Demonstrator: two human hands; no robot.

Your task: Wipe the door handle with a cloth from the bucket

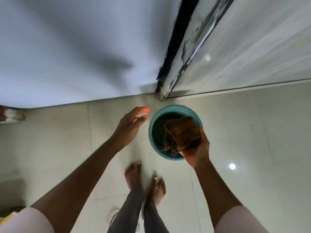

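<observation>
A teal bucket (156, 113) stands on the tiled floor just in front of the wall corner. Over its right half, my right hand (196, 148) grips a folded brown cloth (181, 132) with frayed ends hanging down into the bucket's opening. To the left of the bucket, my left hand (133, 121) hovers with its fingers spread and holds nothing. The door handle is not visible in this view.
A white wall (67, 56) fills the upper left. A metal-framed glass door (252, 47) with a dark edge strip rises at the upper right. My bare feet (144, 180) stand on the glossy pale floor tiles (252, 140) just behind the bucket.
</observation>
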